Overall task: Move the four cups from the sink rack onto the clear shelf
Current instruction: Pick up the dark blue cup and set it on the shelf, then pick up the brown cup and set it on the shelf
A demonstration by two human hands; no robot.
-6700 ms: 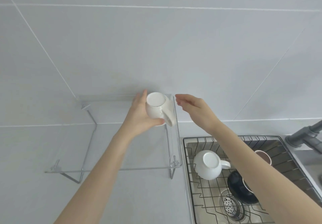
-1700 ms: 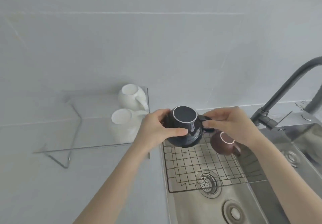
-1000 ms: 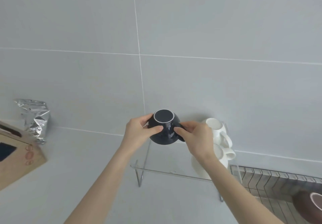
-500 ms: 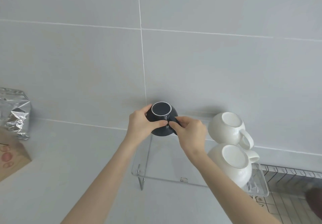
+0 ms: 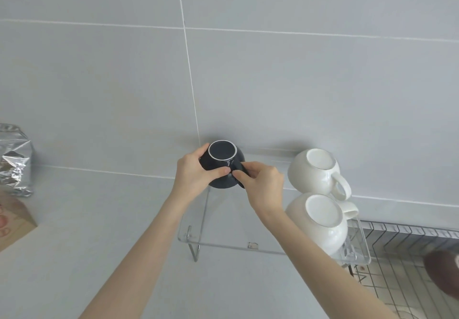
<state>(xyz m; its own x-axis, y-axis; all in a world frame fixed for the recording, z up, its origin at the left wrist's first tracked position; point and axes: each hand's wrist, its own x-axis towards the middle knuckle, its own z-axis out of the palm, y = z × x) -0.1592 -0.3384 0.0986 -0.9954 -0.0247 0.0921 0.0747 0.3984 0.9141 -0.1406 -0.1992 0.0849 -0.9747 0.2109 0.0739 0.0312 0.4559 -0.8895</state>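
A dark navy cup is upside down at the back left corner of the clear shelf. My left hand grips its left side and my right hand pinches its handle. Whether the cup touches the shelf I cannot tell. Two white cups stand upside down on the shelf's right end, one at the back and one at the front. A brown cup lies in the sink rack at the right edge, partly cut off.
A crumpled silver foil bag and a brown cardboard box sit on the grey counter at the far left. A tiled wall rises directly behind the shelf. The shelf stands on thin metal legs.
Both hands carried the navy cup from the sink rack to the shelf's back left corner. Over the last half second it has sunk slightly; the grip is unchanged.
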